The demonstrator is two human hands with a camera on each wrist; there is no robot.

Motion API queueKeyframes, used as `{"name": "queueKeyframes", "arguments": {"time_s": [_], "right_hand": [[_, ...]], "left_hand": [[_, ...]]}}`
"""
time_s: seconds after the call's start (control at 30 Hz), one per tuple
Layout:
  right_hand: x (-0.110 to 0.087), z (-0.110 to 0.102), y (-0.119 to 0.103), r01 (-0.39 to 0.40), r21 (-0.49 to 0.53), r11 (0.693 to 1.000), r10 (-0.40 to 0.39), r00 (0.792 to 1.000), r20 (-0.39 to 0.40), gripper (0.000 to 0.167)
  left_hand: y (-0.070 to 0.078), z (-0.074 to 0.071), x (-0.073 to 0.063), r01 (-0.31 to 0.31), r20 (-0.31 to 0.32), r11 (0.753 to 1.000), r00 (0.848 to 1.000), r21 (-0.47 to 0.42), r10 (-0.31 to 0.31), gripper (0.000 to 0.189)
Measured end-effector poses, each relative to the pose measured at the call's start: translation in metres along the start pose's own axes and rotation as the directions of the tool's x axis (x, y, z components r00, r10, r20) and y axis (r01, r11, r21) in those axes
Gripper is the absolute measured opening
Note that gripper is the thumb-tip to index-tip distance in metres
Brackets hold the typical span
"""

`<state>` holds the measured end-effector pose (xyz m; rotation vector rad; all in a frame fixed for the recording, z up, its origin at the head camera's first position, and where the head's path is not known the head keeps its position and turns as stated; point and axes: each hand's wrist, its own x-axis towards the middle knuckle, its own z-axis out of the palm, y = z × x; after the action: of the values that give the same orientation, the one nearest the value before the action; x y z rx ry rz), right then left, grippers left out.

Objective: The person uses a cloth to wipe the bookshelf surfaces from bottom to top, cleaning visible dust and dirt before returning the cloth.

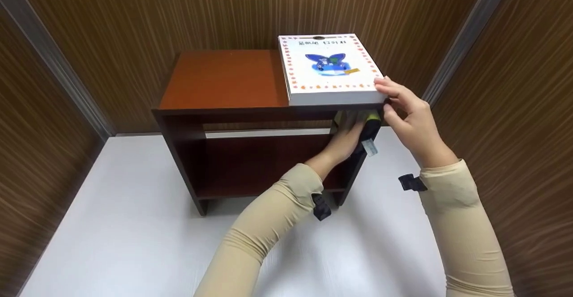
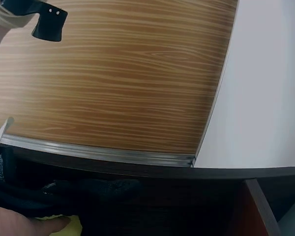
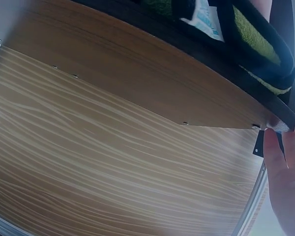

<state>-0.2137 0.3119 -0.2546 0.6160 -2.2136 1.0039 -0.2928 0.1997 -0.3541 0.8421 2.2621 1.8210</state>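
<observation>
My left hand [image 1: 347,138] reaches under the top board of a dark brown shelf unit [image 1: 268,114], at its right side. Its extended fingers lie against a folded dark and yellow-green cloth [image 1: 370,125], which stands by the right side panel with a white tag [image 1: 369,147] sticking out. The fingertips are in shadow. In the left wrist view a finger lies over the cloth's yellow part [image 2: 69,227]. My right hand [image 1: 409,116] rests its fingertips at the near right corner of a thick white book [image 1: 327,82], thumb by the top board's corner.
The book lies on the right half of the unit's reddish-brown top [image 1: 224,80]. A lower board [image 1: 264,163] spans the unit. It stands on a white table [image 1: 125,225], with wood-grain panels [image 1: 224,10] behind and at both sides.
</observation>
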Motion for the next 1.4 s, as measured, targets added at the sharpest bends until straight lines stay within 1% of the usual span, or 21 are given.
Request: {"name": "queueKeyframes", "arguments": {"time_s": [0.13, 0.27, 0.37, 0.5, 0.57, 0.63, 0.7, 0.8, 0.83, 0.87, 0.93, 0.97, 1.0, 1.07, 1.1, 1.13, 1.2, 1.23, 1.27, 1.33, 1.4], "right_hand": [[0.0, 0.001, -0.001, -0.016, 0.006, 1.0, 0.016, 1.0, -0.005, 0.038], [0.0, 0.002, 0.0, -0.029, 0.005, 1.0, 0.029, 1.0, -0.003, 0.039], [0.001, 0.004, 0.0, -0.028, 0.004, 1.0, 0.028, 1.0, -0.002, 0.039], [0.002, 0.006, 0.0, -0.028, 0.006, 1.0, 0.028, 1.0, 0.0, 0.039], [0.003, 0.007, 0.0, -0.028, 0.007, 1.0, 0.028, 1.0, 0.0, 0.039], [0.003, 0.008, 0.0, -0.032, 0.008, 0.999, 0.032, 0.999, -0.001, 0.039], [0.003, 0.009, 0.0, -0.037, 0.01, 0.999, 0.037, 0.999, -0.002, 0.04], [0.004, 0.01, -0.001, -0.047, 0.008, 0.999, 0.047, 0.999, 0.002, 0.04], [0.005, 0.01, -0.001, -0.048, 0.006, 0.999, 0.048, 0.999, 0.002, 0.04], [0.005, 0.01, -0.001, -0.049, 0.005, 0.999, 0.049, 0.999, 0.001, 0.04], [0.005, 0.009, -0.002, -0.044, 0.004, 0.999, 0.044, 0.999, -0.004, 0.039], [0.005, 0.009, -0.002, -0.038, 0.005, 0.999, 0.038, 0.999, -0.01, 0.039], [0.005, 0.008, -0.002, -0.034, 0.005, 0.999, 0.034, 0.999, -0.014, 0.038], [0.004, 0.007, -0.002, -0.026, 0.005, 1.0, 0.026, 0.999, -0.022, 0.038], [0.004, 0.007, -0.002, -0.025, 0.004, 1.0, 0.025, 0.999, -0.023, 0.037], [0.003, 0.006, -0.002, -0.025, 0.005, 1.0, 0.025, 0.999, -0.025, 0.037], [0.001, 0.005, -0.001, -0.031, 0.0, 1.0, 0.031, 0.999, -0.027, 0.038], [0.001, 0.005, -0.001, -0.034, -0.002, 0.999, 0.034, 0.999, -0.028, 0.038], [0.0, 0.005, 0.0, -0.037, -0.003, 0.999, 0.037, 0.999, -0.029, 0.038], [0.0, 0.005, 0.0, -0.038, -0.005, 0.999, 0.038, 0.999, -0.031, 0.039], [0.001, 0.006, 0.0, -0.029, -0.004, 1.0, 0.029, 0.999, -0.032, 0.038]], "left_hand": [[-0.001, 0.0, 0.0, 0.003, -0.001, 1.0, 1.0, 0.007, -0.003, 0.055], [-0.006, 0.001, 0.0, 0.015, 0.0, 1.0, 1.0, -0.017, -0.015, 0.055], [-0.013, 0.002, 0.0, 0.008, 0.006, 1.0, 1.0, -0.017, -0.008, 0.055], [-0.028, 0.003, 0.001, -0.014, 0.009, 1.0, 1.0, -0.026, 0.014, 0.054], [-0.038, 0.004, -0.001, 0.008, 0.01, 0.999, 1.0, -0.045, -0.007, 0.054], [-0.048, 0.006, -0.004, 0.072, -0.005, 0.995, 0.997, -0.072, -0.073, 0.054], [-0.059, 0.008, -0.008, 0.127, -0.015, 0.989, 0.992, -0.079, -0.129, 0.055], [-0.074, 0.012, -0.014, 0.208, -0.023, 0.975, 0.977, -0.077, -0.211, 0.057], [-0.079, 0.013, -0.016, 0.234, -0.014, 0.969, 0.972, -0.074, -0.236, 0.058], [-0.083, 0.015, -0.017, 0.247, -0.006, 0.967, 0.969, -0.066, -0.248, 0.058], [-0.09, 0.019, -0.02, 0.304, 0.003, 0.949, 0.952, -0.084, -0.305, 0.059], [-0.092, 0.02, -0.022, 0.322, 0.007, 0.942, 0.946, -0.095, -0.323, 0.059], [-0.093, 0.022, -0.023, 0.356, 0.004, 0.926, 0.934, -0.123, -0.358, 0.061], [-0.093, 0.026, -0.025, 0.4, -0.014, 0.903, 0.913, -0.157, -0.407, 0.065], [-0.093, 0.028, -0.026, 0.427, -0.021, 0.888, 0.899, -0.172, -0.437, 0.067], [-0.092, 0.029, -0.026, 0.433, -0.025, 0.886, 0.896, -0.167, -0.443, 0.067], [-0.09, 0.031, -0.028, 0.465, -0.036, 0.871, 0.879, -0.158, -0.476, 0.07], [-0.088, 0.032, -0.028, 0.463, -0.037, 0.875, 0.881, -0.141, -0.472, 0.068], [-0.086, 0.032, -0.028, 0.449, -0.026, 0.885, 0.89, -0.123, -0.455, 0.066], [-0.082, 0.03, -0.028, 0.387, -0.011, 0.918, 0.921, -0.085, -0.389, 0.061], [-0.075, 0.027, -0.027, 0.295, -0.007, 0.953, 0.955, -0.071, -0.296, 0.057]]}}
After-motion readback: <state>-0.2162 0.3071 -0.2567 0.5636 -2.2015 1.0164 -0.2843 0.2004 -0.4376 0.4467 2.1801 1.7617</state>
